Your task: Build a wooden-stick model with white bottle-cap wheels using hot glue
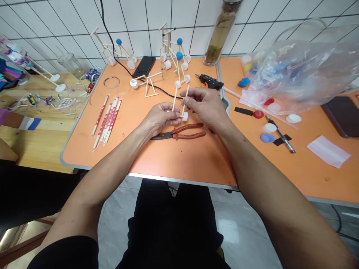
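My left hand point(161, 118) is closed around a small piece made of thin wooden sticks with a white bottle cap point(185, 116) at its lower end. One stick point(174, 98) rises from between its fingers. Pinched between the thumb and fingers of my right hand point(206, 106) is another upright stick point(187, 90), whose lower end reaches down close to the cap. Whether that end touches the cap I cannot tell. Just below both hands lie pliers point(189, 129) with red-brown handles. Behind them, a stick frame point(150, 85) with a white cap rests on the orange table point(179, 160).
Wrapped chopsticks point(112, 116) lie at left. Bicycle-like stick models point(179, 56) and a phone point(144, 66) stand or lie at the back. A hot glue gun point(210, 81) is behind my right hand. Rightward are loose caps point(267, 138), a pen point(280, 134) and a plastic bag point(305, 71).
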`<state>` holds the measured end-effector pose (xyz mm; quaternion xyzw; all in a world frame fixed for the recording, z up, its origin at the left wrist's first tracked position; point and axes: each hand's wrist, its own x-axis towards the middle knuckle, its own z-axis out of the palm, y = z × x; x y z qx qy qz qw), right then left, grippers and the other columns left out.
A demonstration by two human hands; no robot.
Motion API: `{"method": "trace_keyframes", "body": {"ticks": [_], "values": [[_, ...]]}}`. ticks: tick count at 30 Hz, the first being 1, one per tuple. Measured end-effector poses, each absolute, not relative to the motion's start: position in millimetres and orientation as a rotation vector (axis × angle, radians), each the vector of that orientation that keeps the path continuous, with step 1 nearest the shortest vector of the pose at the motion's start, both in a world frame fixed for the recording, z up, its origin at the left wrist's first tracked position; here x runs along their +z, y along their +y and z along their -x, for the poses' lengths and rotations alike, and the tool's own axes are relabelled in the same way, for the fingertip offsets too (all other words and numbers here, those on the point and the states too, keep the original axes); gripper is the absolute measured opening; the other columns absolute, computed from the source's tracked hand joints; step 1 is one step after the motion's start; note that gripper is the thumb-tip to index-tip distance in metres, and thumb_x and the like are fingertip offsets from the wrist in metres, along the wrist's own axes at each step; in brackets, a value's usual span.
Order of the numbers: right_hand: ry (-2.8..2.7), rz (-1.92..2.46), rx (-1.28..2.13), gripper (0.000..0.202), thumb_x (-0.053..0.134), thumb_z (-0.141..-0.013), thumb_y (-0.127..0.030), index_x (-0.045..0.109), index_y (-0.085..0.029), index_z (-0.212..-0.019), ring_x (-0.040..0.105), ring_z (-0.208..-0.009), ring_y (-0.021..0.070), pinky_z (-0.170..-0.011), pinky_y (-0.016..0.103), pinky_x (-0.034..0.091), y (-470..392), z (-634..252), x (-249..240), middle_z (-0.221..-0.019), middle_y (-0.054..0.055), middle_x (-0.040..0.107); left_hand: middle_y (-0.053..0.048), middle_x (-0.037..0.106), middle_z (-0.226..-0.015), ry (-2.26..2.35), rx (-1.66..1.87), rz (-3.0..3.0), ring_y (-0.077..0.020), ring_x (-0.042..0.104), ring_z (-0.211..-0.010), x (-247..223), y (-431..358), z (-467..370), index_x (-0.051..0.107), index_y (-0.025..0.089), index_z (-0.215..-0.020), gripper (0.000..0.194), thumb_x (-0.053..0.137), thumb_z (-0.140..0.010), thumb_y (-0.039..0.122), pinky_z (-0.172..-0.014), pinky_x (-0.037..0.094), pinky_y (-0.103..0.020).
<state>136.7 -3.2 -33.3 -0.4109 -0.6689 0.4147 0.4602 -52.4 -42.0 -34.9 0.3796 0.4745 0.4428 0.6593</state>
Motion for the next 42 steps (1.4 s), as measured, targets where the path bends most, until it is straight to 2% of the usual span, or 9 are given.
{"method": "trace_keyframes", "body": {"ticks": [4,7,9,20,25,34,42], "values": [[-1.633,1.017,1.045,0.008,0.086,-0.090,-0.025,0.083,-0.024,-0.097,0.069,-0.075,0.0190,-0.080,0.037,0.062,-3.8,-136.0,-32.8,-0.080,0.000,0.073,-0.004,0.079,-0.080,1.066,1.012,-0.858,-0.0133,0.080,-0.068,-36.8,-41.0,52.6,0.071,0.012,-0.084,0.016,0.079,-0.082,-0.002,-0.072,0.065,-0.023],[-1.612,1.017,1.067,0.013,0.081,-0.088,-0.014,0.083,-0.023,-0.098,0.068,-0.073,0.0174,-0.079,0.035,0.061,-4.1,-135.1,-32.3,-0.080,-0.001,0.074,-0.004,0.079,-0.079,1.054,1.022,-0.857,-0.0139,0.080,-0.068,-37.6,-40.7,52.6,0.072,0.012,-0.083,0.016,0.080,-0.081,-0.002,-0.071,0.065,-0.023],[-1.604,1.018,1.078,0.015,0.078,-0.087,-0.012,0.083,-0.022,-0.097,0.068,-0.072,0.0165,-0.079,0.034,0.061,-4.3,-134.8,-32.0,-0.079,-0.001,0.073,-0.005,0.079,-0.079,1.048,1.026,-0.856,-0.0142,0.080,-0.068,-37.5,-40.9,52.2,0.072,0.012,-0.083,0.016,0.081,-0.080,-0.002,-0.070,0.065,-0.023],[-1.625,1.008,1.080,0.010,0.085,-0.086,-0.019,0.083,-0.023,-0.095,0.069,-0.074,0.0171,-0.079,0.034,0.062,-2.0,-136.4,-34.4,-0.078,-0.001,0.074,-0.005,0.080,-0.077,1.030,1.040,-0.871,-0.0136,0.080,-0.068,-35.7,-42.0,50.5,0.072,0.012,-0.079,0.017,0.081,-0.079,-0.002,-0.070,0.065,-0.022],[-1.606,1.003,1.108,0.012,0.084,-0.086,-0.016,0.084,-0.022,-0.097,0.069,-0.073,0.0157,-0.081,0.034,0.061,-2.2,-135.8,-35.2,-0.082,-0.001,0.077,-0.004,0.079,-0.075,1.023,1.049,-0.879,-0.0127,0.078,-0.065,-36.1,-41.9,50.5,0.073,0.012,-0.077,0.016,0.080,-0.080,-0.003,-0.069,0.065,-0.022],[-1.586,0.999,1.128,0.013,0.079,-0.088,-0.013,0.084,-0.023,-0.095,0.069,-0.070,0.0148,-0.075,0.032,0.060,-3.5,-134.5,-34.0,-0.077,-0.002,0.076,-0.004,0.079,-0.077,1.022,1.053,-0.881,-0.0127,0.079,-0.069,-37.6,-41.8,50.8,0.073,0.012,-0.076,0.017,0.084,-0.077,-0.001,-0.072,0.067,-0.022],[-1.559,1.018,1.165,0.012,0.084,-0.087,-0.017,0.082,-0.023,-0.097,0.072,-0.073,0.0172,-0.074,0.033,0.064,-4.7,-135.1,-34.6,-0.076,-0.002,0.074,-0.004,0.079,-0.078,1.020,1.051,-0.890,-0.0132,0.079,-0.071,-41.3,-40.0,52.8,0.073,0.012,-0.079,0.017,0.086,-0.077,0.001,-0.076,0.068,-0.024]]}}
